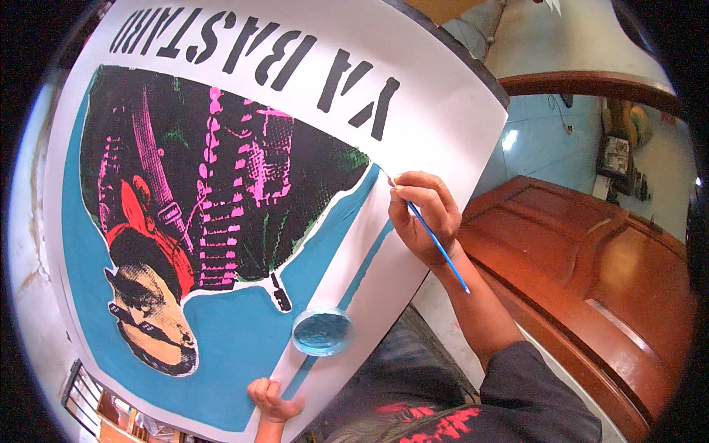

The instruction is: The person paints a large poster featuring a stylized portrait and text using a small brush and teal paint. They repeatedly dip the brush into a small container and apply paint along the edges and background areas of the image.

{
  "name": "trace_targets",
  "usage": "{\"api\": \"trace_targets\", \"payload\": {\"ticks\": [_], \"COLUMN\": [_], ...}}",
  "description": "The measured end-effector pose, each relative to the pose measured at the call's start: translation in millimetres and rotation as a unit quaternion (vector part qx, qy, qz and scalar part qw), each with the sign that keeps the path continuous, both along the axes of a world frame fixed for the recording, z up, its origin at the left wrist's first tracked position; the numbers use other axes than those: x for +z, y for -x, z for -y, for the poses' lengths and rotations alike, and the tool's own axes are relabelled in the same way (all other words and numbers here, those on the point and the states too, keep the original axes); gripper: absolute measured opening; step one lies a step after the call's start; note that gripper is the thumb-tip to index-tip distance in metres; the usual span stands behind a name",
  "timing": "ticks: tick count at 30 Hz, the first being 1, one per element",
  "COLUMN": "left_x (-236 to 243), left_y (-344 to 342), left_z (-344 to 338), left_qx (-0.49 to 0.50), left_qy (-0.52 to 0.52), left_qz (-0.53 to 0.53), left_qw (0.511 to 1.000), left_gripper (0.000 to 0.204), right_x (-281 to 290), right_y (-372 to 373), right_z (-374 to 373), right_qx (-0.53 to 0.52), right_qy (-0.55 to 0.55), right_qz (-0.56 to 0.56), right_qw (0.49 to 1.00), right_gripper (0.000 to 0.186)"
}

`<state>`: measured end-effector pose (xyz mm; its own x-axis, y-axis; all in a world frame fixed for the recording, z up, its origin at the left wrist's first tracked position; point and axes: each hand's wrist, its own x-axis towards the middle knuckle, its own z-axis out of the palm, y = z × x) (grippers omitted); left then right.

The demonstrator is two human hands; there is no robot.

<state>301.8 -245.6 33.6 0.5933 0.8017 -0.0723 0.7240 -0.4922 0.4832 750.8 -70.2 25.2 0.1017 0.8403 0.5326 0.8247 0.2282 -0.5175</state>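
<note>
My right hand [427,214] pinches a thin paintbrush [440,251] with a blue handle. Its fine tip meets the poster [436,125] at the upper right corner of the blue painted background [251,317], beside the dark green and black printed torso [258,170]. Down at the poster's near edge, my left hand [275,401] rests on the white margin, its short-looking fingers bent and the thumb held apart. Between the two hands a round clear tub [323,331] of blue paint stands on the poster. The figure, with sunglasses and a red scarf [151,255], appears upside down.
A reddish-brown panelled wooden door or board [576,273] lies right of the poster. Past it are a blue wall [543,133] and several stacked items [620,159]. My dark-clothed lap [402,376] is under the near edge. At lower left stands wooden shelving [122,417].
</note>
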Motion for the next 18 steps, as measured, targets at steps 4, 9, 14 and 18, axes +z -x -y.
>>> {"api": "trace_targets", "payload": {"ticks": [4,9,14,18], "left_x": [-4.0,-3.9,1.4,-0.8], "left_y": [3.3,4.5,0.9,2.6], "left_z": [1.9,3.2,-3.4,-1.7], "left_qx": [-0.011,-0.010,-0.014,-0.017], "left_qy": [-0.004,-0.004,0.000,-0.001], "left_qz": [-0.007,-0.006,-0.001,-0.003], "left_qw": [1.000,1.000,1.000,1.000], "left_gripper": [0.057,0.057,0.059,0.058], "right_x": [-3.4,1.3,-2.0,-3.8], "right_y": [-2.6,-1.1,-1.2,-0.3], "right_z": [2.5,-1.6,-0.5,2.0], "right_qx": [0.009,0.007,0.008,0.004], "right_qy": [0.008,0.014,0.025,0.031], "right_qz": [0.012,0.011,0.002,-0.001], "right_qw": [1.000,1.000,1.000,0.999], "right_gripper": [0.020,0.022,0.023,0.028]}}
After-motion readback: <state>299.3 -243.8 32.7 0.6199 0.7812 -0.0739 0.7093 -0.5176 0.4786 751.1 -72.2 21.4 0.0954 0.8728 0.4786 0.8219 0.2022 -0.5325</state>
